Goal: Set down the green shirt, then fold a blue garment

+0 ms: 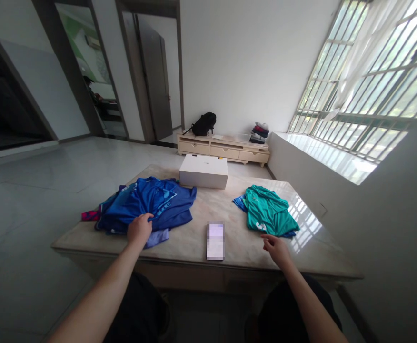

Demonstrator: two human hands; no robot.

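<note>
My left hand (140,229) is at the near edge of a heap of clothes, with its fingers closed on a shiny blue shirt (147,197). Beneath that shirt, darker blue cloth (180,214) and a lilac piece (156,238) stick out, and a pink-and-purple piece (90,216) shows at the left. On the other side, my right hand (277,250) hovers by the near hem of a green shirt (267,209), index finger stretched out and nothing held. Patterned blue cloth (240,203) peeks out under the green shirt.
A phone (215,241) with a blurred screen lies between my hands on the marble-look table (190,243). At the table's far edge stands a white box (203,172). Beyond are a low cabinet (226,151), a black backpack (204,125) and a stack of folded clothes (259,133).
</note>
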